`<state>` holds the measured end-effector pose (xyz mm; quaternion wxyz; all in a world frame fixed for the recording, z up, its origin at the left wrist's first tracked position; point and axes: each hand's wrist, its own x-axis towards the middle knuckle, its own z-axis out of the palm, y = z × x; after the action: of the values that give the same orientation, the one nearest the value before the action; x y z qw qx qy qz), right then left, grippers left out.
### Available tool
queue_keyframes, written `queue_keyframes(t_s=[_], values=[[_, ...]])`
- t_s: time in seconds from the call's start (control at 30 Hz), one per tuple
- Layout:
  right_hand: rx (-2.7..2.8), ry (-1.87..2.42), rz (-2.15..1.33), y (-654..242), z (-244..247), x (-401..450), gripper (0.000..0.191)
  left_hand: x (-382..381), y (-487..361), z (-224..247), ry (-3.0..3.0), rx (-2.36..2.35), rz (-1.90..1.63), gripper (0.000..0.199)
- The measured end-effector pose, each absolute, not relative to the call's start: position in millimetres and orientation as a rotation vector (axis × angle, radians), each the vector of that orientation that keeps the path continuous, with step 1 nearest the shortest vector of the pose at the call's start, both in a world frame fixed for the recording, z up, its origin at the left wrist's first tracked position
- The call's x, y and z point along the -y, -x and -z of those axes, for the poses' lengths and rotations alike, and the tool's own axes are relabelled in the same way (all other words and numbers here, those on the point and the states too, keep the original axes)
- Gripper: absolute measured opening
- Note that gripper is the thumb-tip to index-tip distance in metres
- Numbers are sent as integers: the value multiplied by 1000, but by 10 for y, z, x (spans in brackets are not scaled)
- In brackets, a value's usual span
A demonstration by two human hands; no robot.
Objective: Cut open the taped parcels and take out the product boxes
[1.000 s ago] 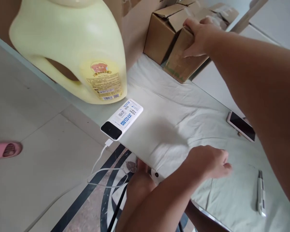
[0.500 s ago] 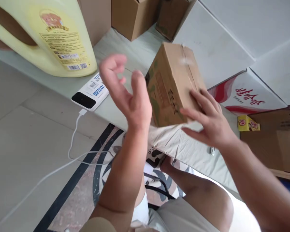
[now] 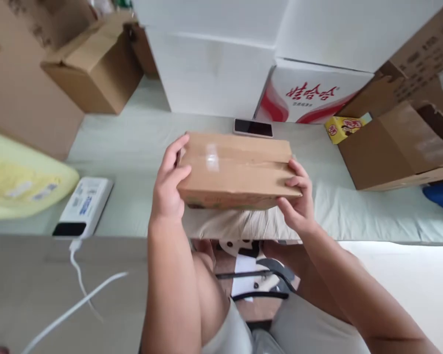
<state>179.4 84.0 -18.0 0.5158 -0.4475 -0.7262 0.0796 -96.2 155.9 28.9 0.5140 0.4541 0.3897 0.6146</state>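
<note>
A brown cardboard box [image 3: 239,164] lies in front of me near the front edge of the cloth-covered surface, its long side across my view. Clear tape runs along its top face. My left hand [image 3: 170,182] grips the box's left end, with thumb and fingers around the corner. At the right end, my right hand [image 3: 299,194] holds it, fingertips on the top and thumb at the near edge. Whether the box's underside rests on the cloth cannot be made out.
Left of the box are a white power bank [image 3: 83,206] with a cable [image 3: 77,268] and a yellow jug [image 3: 25,177]. A phone [image 3: 253,128] lies behind it, before white cartons [image 3: 214,73]. An open cardboard box [image 3: 395,142] and small yellow box [image 3: 345,129] stand right.
My left hand, free in the air before, now grips the left end of the box. The box has gone from tilted to roughly level, and my view has swung to the right.
</note>
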Motion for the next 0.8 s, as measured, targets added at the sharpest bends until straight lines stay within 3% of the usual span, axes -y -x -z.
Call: queue_keyframes(t_s=[0.17,0.33,0.5,0.6,0.7,0.8], values=[[1650,1039,-225,-1827,246,-866,28,-1588,806,-481,-833,-1053,-1547,63],[1692,980,-334,-1992,228,-850,28,-1612,678,-444,-1000,-1158,-1459,73],[1417,1106,-438,-2272,214,-698,41,-1563,496,-206,-1181,-1078,-1446,57],[1110,1357,-543,-2511,219,-669,34,-1511,414,-163,-1295,-981,-1438,59],[1173,1815,-572,-2722,225,-713,26,-1467,367,-200,-1313,-917,-1420,59],[1484,2101,-652,-2792,214,-740,49,-1464,348,-230,-1249,-894,-1422,59]])
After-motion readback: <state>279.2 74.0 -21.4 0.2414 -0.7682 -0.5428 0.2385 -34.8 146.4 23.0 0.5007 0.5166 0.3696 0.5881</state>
